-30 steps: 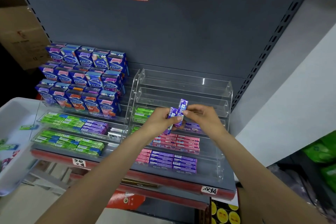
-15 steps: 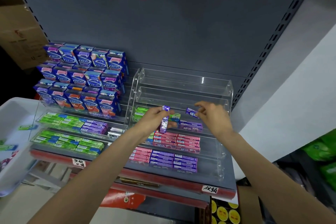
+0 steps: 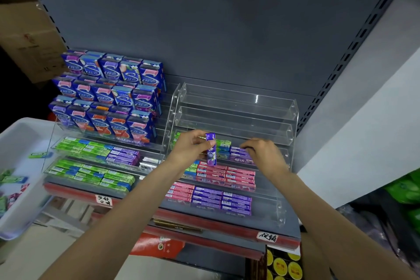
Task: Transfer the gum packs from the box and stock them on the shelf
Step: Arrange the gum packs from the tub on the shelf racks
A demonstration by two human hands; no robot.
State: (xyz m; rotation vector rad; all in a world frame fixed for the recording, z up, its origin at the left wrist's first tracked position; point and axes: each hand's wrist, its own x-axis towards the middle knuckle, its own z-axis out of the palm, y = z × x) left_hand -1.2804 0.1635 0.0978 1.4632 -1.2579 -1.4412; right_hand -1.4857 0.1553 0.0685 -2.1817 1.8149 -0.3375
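My left hand (image 3: 189,151) pinches a purple gum pack (image 3: 211,151) and holds it upright in front of the clear acrylic tiered rack (image 3: 237,103). My right hand (image 3: 264,157) reaches into the rack's middle tier. Its curled fingertips pinch the right end of the top pack of a purple gum stack (image 3: 237,152) lying there. Lower tiers hold pink packs (image 3: 227,175) and more purple packs (image 3: 221,200). The white box (image 3: 21,127) at the left contains several loose gum packs (image 3: 13,179).
A second acrylic rack (image 3: 91,159) to the left holds green and purple packs, with blue gum cartons (image 3: 109,97) stacked above. The right rack's top two tiers hold nothing. A grey back panel rises behind; a white wall stands at the right.
My hands separated. The right hand took one purple pack down and right into the middle tier. The left hand stayed with its pack, now upright.
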